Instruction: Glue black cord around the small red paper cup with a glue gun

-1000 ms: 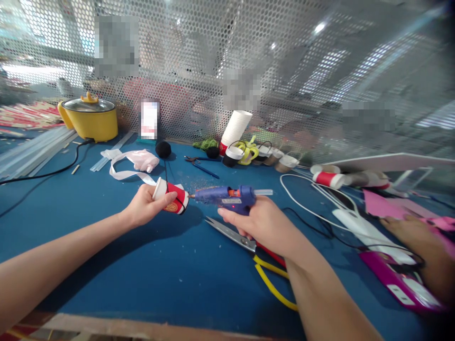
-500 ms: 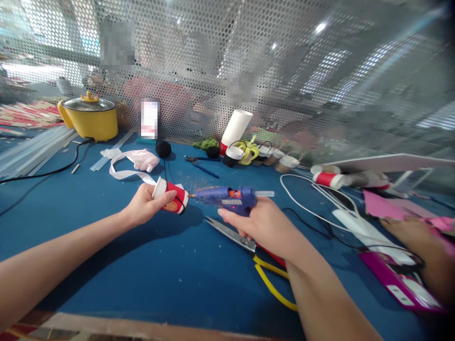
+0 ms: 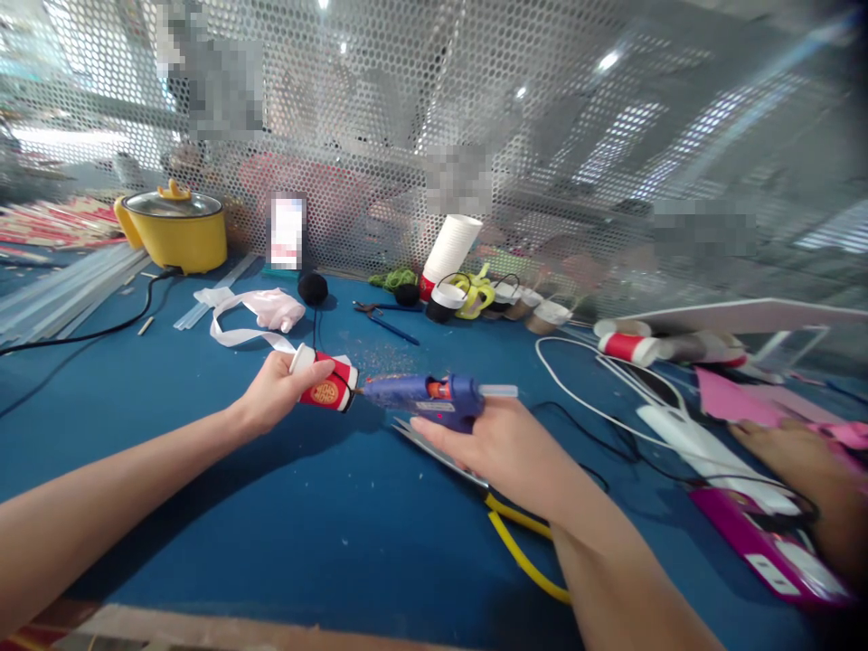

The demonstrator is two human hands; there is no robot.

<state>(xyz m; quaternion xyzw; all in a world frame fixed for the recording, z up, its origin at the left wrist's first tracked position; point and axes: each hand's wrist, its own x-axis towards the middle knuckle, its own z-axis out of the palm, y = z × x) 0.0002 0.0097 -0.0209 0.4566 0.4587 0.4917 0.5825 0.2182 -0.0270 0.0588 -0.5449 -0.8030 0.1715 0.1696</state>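
Lying on its side above the blue table (image 3: 325, 533), long axis left-right, small red paper cup (image 3: 326, 387) wrapped in left hand (image 3: 275, 394) fingers, base touching nozzle of blue glue gun (image 3: 426, 399) clenched in right hand (image 3: 495, 443), black string (image 3: 316, 327) trailing upward.

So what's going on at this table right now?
A person is working at a blue table. The left hand holds a small red paper cup on its side, and the right hand grips a blue glue gun with its nozzle at the cup's bottom end. Scissors with yellow handles lie under the right wrist. At the right edge another person's hand rests near a pink case.
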